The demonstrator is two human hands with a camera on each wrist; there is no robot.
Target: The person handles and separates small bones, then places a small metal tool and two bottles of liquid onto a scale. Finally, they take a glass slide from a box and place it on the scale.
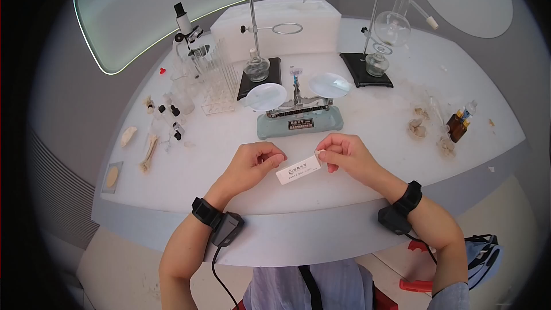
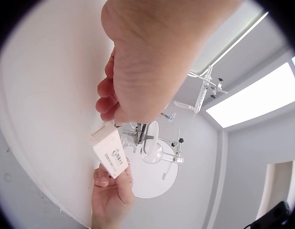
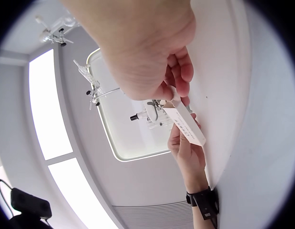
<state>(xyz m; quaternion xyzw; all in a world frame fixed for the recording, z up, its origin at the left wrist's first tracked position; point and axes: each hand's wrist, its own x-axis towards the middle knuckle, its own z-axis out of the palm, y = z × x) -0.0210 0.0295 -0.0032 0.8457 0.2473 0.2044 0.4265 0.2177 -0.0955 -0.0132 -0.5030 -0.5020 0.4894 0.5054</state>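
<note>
A small white cardboard box (image 1: 299,169) with dark printing is held over the near part of the table, tilted up to the right. My right hand (image 1: 346,156) pinches its right end between thumb and fingers, where a small flap stands out. Close by the box's other end is my left hand (image 1: 252,163), its fingers loosely curled and nothing visible in them. Seen from the left wrist, the box (image 2: 110,151) runs between both hands, its printed face toward the camera. From the right wrist, one long side of the box (image 3: 186,125) shows, overlapping my left hand.
Just beyond the hands stands a pale green balance scale (image 1: 299,125) with two white pans. A ring stand (image 1: 252,23) with a glass burner, a glass tube rack (image 1: 218,105) and small bottles (image 1: 172,116) lie left. Brown bottles (image 1: 457,125) stand right.
</note>
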